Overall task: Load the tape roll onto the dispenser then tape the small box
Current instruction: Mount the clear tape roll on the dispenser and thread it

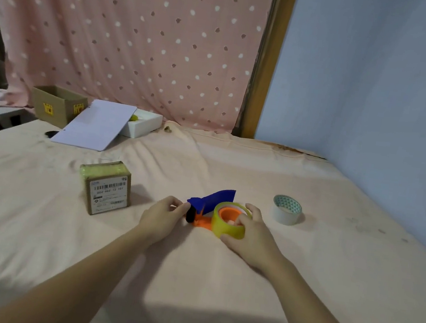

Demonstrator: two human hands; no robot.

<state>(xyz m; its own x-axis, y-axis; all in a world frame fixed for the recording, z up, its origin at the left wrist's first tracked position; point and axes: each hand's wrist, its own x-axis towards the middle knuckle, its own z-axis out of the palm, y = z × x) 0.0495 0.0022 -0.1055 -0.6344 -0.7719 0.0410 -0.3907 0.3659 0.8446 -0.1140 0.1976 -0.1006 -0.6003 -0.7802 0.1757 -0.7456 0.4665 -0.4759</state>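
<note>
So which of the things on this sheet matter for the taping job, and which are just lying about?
In the job:
yellow tape roll
orange and blue dispenser
small box

Lying about:
white tape roll
open cardboard box
white box
white board

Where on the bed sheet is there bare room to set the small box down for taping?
Bare sheet between the small box and the left hand, in the wide strip in front of both forearms, and right of the white tape roll. It is crowded around the dispenser, where the right hand holds the yellow tape roll.
</note>
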